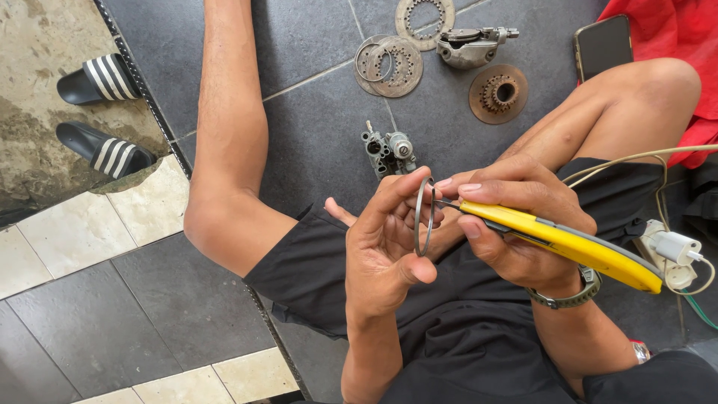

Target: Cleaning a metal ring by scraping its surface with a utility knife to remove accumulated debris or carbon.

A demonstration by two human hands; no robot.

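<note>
Watching the head view, I am seeing the left hand [385, 251] pinching a thin metal ring [424, 217] upright above the lap, right hand [516, 221] fingers gripping a yellow utility knife [568, 243] against it; the blade may be slipping toward the thumb

The ring [424, 217] was a thin grey metal hoop, held upright and edge-on between thumb and fingers of the left hand [385, 247] above the lap. The knife [561, 243], a yellow utility cutter with a grey spine, lay gripped in the right hand [516, 224], its narrow blade tip touching the ring's inner edge.
</note>
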